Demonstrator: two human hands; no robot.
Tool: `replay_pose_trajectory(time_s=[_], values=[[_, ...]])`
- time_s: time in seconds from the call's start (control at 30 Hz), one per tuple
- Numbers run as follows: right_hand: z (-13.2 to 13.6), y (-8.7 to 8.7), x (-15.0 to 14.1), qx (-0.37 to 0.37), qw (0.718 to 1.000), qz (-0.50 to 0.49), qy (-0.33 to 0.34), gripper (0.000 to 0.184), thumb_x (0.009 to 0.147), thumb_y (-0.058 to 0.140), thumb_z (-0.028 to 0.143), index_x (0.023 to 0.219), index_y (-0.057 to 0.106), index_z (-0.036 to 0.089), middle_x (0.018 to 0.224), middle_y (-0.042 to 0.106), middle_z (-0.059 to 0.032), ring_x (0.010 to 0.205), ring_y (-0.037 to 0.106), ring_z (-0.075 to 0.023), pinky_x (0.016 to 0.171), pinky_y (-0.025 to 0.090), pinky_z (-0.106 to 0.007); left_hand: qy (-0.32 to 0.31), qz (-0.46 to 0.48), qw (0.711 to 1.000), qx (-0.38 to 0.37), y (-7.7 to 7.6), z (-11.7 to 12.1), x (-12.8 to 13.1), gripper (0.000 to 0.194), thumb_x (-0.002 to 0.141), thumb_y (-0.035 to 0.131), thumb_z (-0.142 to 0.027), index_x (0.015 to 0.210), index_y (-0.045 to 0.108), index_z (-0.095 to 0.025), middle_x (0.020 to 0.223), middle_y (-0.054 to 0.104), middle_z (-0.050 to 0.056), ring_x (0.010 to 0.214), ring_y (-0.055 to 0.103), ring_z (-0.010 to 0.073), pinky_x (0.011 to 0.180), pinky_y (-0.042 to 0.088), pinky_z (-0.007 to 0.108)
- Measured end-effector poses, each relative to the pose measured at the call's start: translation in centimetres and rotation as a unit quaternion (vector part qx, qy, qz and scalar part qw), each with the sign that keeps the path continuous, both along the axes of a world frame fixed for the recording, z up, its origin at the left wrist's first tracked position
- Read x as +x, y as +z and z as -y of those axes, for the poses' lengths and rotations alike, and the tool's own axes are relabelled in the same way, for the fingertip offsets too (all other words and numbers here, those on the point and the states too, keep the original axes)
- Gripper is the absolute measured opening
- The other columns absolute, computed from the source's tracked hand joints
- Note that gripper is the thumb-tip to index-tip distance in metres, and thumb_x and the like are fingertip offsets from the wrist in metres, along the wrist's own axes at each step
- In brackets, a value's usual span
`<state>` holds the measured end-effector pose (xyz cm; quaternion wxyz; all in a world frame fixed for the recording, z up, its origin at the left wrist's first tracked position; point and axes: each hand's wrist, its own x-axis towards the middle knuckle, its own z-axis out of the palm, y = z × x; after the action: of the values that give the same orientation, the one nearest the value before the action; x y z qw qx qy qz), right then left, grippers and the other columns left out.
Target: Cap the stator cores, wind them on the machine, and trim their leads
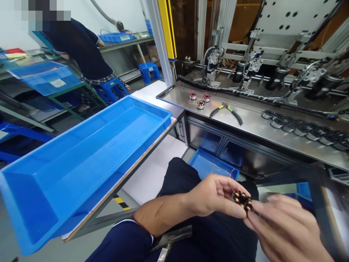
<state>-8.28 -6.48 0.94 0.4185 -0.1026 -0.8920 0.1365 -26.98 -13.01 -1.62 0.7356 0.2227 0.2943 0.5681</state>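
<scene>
A copper-wound motor stator is held above my lap, a thin loose wire curving up from its left side. My left hand grips it between thumb and fingers. On its right side, the fingertips of my right hand press together at the stator's edge; that hand is partly blurred, and I cannot tell whether they pinch the stator or a wire end. On the steel ledge ahead sit three finished-looking wound stators, two with red tops, beside pliers with green and black handles.
A long blue tray without contents stands on the table at left. Dark stators line the ledge at right, before the winding machine. A blue bin lies below. Another person sits at the far left.
</scene>
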Motion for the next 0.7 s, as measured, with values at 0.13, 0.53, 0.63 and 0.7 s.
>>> replay_pose_trajectory(time_s=[0.13, 0.53, 0.63, 0.7], values=[[0.6, -0.8, 0.6, 0.09, 0.995, -0.015, -0.049, 0.035, 0.078, 0.075, 0.007, 0.103, 0.073, 0.032, 0.087, 0.073, 0.0025, 0.074, 0.066, -0.0166, 0.072, 0.061, -0.033, 0.043, 0.017, 0.997, 0.07, 0.3, -0.1, 0.5, 0.056, 0.04, 0.097, -0.013, 0.091, 0.073, -0.012, 0.089, 0.077, 0.005, 0.077, 0.072, 0.012, 0.077, 0.058, 0.022], [2.8, -2.5, -2.9, -0.086, 0.975, -0.144, -0.149, 0.015, 0.089, 0.06, 0.011, 0.095, 0.067, 0.023, 0.086, 0.064, -0.0029, 0.08, 0.064, -0.0167, 0.069, 0.052, -0.031, 0.281, -0.149, 0.911, 0.264, -1.1, -0.5, 2.4, 0.052, 0.055, 0.092, -0.012, 0.1, 0.067, -0.017, 0.11, 0.075, 0.01, 0.089, 0.074, 0.0165, 0.076, 0.062, 0.024], [3.3, -2.5, -4.2, -0.178, 0.952, -0.206, -0.138, 0.011, 0.09, 0.058, 0.01, 0.089, 0.064, 0.02, 0.084, 0.062, -0.0023, 0.075, 0.061, -0.0144, 0.064, 0.048, -0.029, 0.302, -0.147, 0.9, 0.277, -1.2, -0.4, 2.7, 0.051, 0.058, 0.09, -0.011, 0.102, 0.066, -0.018, 0.111, 0.074, 0.008, 0.095, 0.074, 0.0175, 0.079, 0.061, 0.025], [3.5, -2.5, -5.1, -0.23, 0.926, -0.262, -0.142, 0.012, 0.091, 0.057, 0.009, 0.085, 0.062, 0.018, 0.081, 0.06, -0.0019, 0.073, 0.059, -0.0138, 0.063, 0.046, -0.028, 0.306, -0.147, 0.9, 0.274, -1.2, -0.4, 2.9, 0.049, 0.061, 0.089, -0.011, 0.103, 0.064, -0.019, 0.114, 0.073, 0.008, 0.1, 0.073, 0.0187, 0.084, 0.061, 0.028]])
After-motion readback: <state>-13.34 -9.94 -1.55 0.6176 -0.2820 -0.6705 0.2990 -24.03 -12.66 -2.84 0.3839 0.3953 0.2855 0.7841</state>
